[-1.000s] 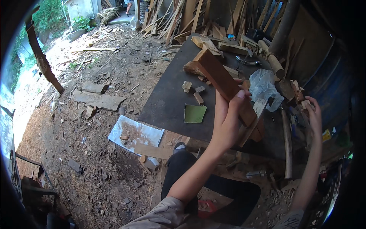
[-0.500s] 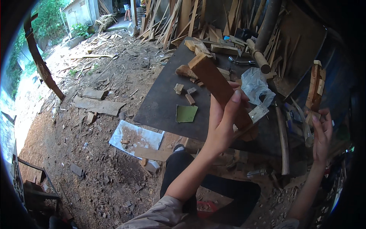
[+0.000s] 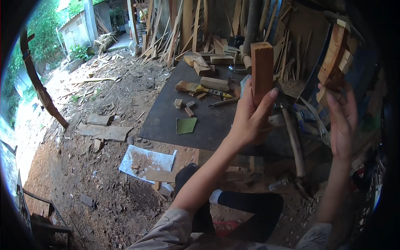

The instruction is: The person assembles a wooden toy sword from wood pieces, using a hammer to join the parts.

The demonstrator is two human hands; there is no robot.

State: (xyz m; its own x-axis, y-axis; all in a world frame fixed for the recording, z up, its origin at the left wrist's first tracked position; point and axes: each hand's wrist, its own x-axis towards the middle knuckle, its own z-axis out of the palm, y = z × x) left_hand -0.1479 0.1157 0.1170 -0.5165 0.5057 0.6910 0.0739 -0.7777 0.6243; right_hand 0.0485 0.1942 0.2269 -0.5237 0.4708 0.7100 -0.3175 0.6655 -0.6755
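Note:
My left hand (image 3: pixel 254 123) grips a reddish-brown wooden block (image 3: pixel 261 66), held nearly upright over the dark worktable (image 3: pixel 160 125). At the right, my right hand (image 3: pixel 341 118) holds up a rough stepped wooden piece (image 3: pixel 331 62) with pale bits along its side. On the table left of the block lie a yellow-handled brush (image 3: pixel 189 86), a short wooden plank (image 3: pixel 214 82), small wood offcuts (image 3: pixel 178 103) and a green square (image 3: pixel 186 125). A long wooden handle (image 3: pixel 293 146) lies below and between my hands. A translucent plastic bag is mostly hidden behind my left hand.
Boards and sticks (image 3: pixel 196 27) lean along the back. A round log post (image 3: pixel 252 25) stands behind the table. A dirty white sheet (image 3: pixel 148 156) and scraps lie on the littered ground. A leaning dark timber (image 3: pixel 43 91) stands at left, a small building (image 3: pixel 75 33) beyond.
My right hand has raised its wooden piece much higher. My left hand's block has turned from slanting to nearly upright. The view has tilted up slightly, and the brush now shows.

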